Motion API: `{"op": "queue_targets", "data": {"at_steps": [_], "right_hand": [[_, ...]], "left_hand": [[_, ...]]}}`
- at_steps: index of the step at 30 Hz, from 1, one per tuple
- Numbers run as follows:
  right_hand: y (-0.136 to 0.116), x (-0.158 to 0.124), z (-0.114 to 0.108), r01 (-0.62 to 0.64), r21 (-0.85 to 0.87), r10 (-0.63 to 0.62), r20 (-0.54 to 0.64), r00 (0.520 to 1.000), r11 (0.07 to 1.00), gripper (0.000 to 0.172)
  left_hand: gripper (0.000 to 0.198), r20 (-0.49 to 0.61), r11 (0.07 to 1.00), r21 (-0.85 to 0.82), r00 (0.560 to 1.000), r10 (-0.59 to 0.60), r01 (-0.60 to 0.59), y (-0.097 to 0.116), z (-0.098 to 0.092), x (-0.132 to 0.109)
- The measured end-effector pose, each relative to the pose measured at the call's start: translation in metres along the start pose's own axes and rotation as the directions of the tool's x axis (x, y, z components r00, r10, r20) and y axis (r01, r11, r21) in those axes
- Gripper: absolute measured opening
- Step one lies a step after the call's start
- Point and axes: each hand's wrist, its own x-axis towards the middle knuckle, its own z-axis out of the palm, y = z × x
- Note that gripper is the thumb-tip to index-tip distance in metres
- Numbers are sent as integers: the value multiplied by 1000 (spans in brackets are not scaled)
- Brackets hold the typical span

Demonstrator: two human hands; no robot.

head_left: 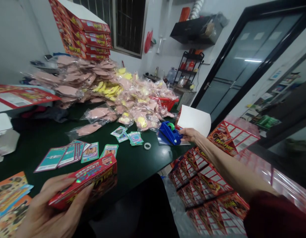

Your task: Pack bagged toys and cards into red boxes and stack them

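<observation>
A red printed box is gripped in my left hand, thumb on the near side and fingers behind, held over the table's front edge. My right hand reaches far out to the right, its fingers closed at the cutting end of a blue tape dispenser with a green roll in it. Whether a piece of tape is between those fingers is too small to make out. Near the left hand lie fanned teal cards, with smaller card piles farther back. A pale tape ring rests between the cards and the dispenser.
Bagged pink and yellow pieces are heaped across the back of the dark green table. Red boxes are stacked behind them. More printed boxes stand low on the right, beneath my right arm. Orange patterned sheets lie at the left.
</observation>
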Motion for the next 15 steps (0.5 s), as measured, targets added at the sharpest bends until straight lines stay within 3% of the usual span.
{"op": "queue_targets", "data": {"at_steps": [8,11,15], "right_hand": [[45,-20,12,150,240,-124,-121,985,959,31],[60,-20,23,176,199,-152,-130,980,964,32],[61,-20,33,232,1,-229,-157,961,973,32]], "left_hand": [[34,0,996,9,996,85,-85,-4,1,0],[33,-28,998,41,998,54,-53,-4,1,-1],[29,-48,999,46,999,15,-13,-3,2,0]]}}
